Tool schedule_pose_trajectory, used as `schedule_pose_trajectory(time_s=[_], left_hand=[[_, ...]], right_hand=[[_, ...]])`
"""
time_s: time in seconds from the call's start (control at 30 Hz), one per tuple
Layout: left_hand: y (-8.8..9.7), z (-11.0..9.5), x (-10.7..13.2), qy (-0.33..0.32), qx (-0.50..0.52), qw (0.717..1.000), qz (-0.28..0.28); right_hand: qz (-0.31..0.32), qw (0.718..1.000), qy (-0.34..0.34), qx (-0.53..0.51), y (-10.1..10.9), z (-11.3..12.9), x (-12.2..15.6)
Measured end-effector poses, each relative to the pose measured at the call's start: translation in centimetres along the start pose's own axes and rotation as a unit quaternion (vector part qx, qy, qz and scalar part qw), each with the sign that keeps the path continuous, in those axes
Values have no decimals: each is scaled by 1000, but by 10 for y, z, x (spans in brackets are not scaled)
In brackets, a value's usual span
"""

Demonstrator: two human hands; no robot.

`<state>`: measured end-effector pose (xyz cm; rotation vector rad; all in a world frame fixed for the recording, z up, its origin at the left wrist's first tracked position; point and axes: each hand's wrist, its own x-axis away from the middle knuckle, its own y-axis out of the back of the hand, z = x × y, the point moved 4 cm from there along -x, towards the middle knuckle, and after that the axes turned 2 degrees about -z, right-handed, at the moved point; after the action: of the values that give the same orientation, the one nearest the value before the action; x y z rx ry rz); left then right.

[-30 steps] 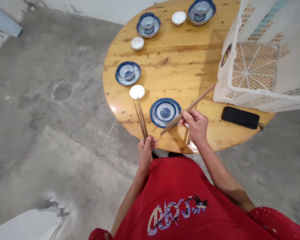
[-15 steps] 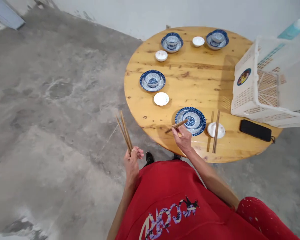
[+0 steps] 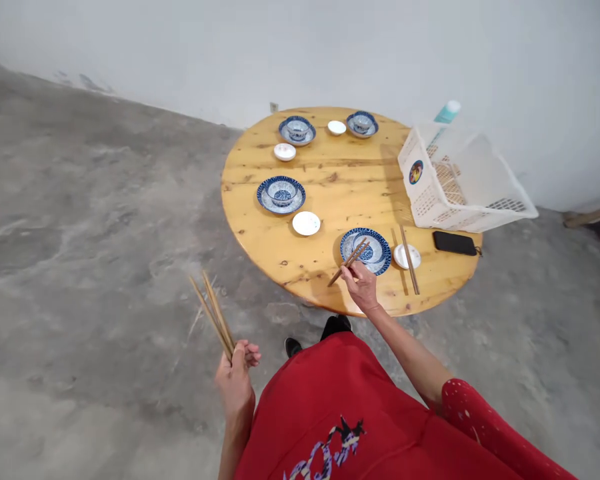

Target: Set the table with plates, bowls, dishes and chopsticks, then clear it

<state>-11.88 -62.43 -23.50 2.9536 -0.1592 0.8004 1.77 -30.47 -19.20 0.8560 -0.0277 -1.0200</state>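
Note:
My left hand (image 3: pixel 236 379) is closed around a bundle of wooden chopsticks (image 3: pixel 211 315), held off the table over the concrete floor. My right hand (image 3: pixel 361 285) pinches a pair of chopsticks (image 3: pixel 351 259) at the near edge of the round wooden table (image 3: pixel 340 193); their tips lie over a blue-and-white plate (image 3: pixel 366 249). Right of that plate, another pair of chopsticks (image 3: pixel 409 250) rests across a small white dish (image 3: pixel 407 257).
Three more blue-and-white bowl-on-plate settings (image 3: pixel 281 194) (image 3: pixel 297 129) (image 3: pixel 362 124) and small white dishes (image 3: pixel 306 223) (image 3: pixel 285 152) (image 3: pixel 337 127) ring the table. A white plastic basket (image 3: pixel 460 180) and a black phone (image 3: pixel 455 243) sit at its right. A white wall runs behind.
The view has pulled back and up from the table. My left hand with its chopsticks dropped down and left, away from the table. My right hand stays at the near plate with its pair.

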Motion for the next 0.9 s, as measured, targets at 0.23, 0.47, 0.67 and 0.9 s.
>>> schedule_pose_trajectory(time_s=[0.23,0.47,0.67,0.9], left_hand=[[11,-3,-13,-6,18,1000,3],[16,-15,-41,0,5,1000,-11],[-6,-59,-94,-32,-55,998,10],[-73,-121,-160,-56,-123,983,123]], right_hand=[[-5,1000,8,-2,1,10,6],[-36,999,-7,3,-2,13,2],[-76,997,-23,18,-12,19,-16],[-128,957,-251,-69,-23,32,-37]])
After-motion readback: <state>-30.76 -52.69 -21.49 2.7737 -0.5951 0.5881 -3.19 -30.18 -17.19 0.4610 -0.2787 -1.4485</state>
